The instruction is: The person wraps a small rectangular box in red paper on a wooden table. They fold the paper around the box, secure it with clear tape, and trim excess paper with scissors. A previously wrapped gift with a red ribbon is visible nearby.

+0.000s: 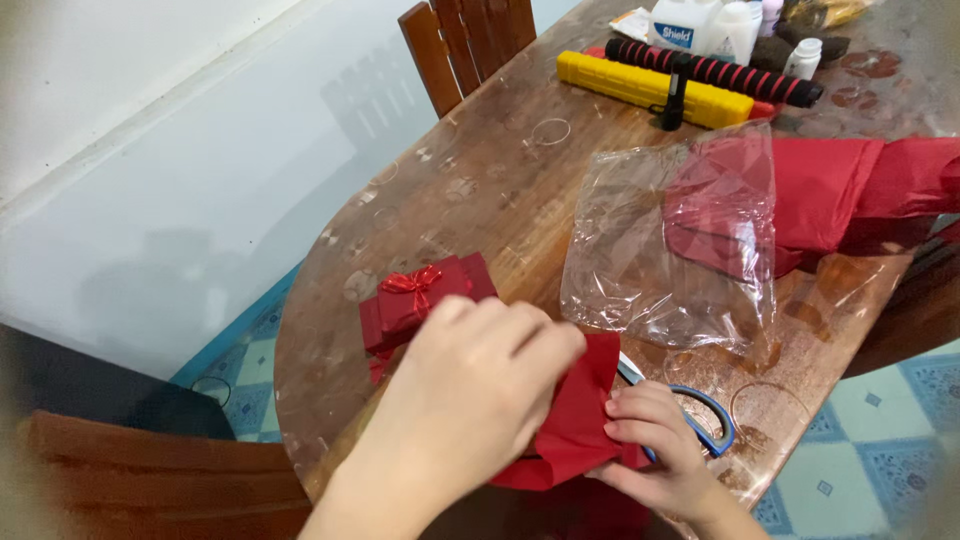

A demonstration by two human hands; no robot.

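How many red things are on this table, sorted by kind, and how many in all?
Red paper sheets: 2, one folded in the left hand and right hand, one heap under the clear plastic bag
Red gift boxes with a bow: 1
Red-and-black ribbed bars: 1
Total: 4

1. I see my left hand point(470, 385) bare, with no glove, ring or watch.
2. My right hand point(655, 440) is bare too, its fingernails short and unpainted.
3. No sleeve reaches either forearm.
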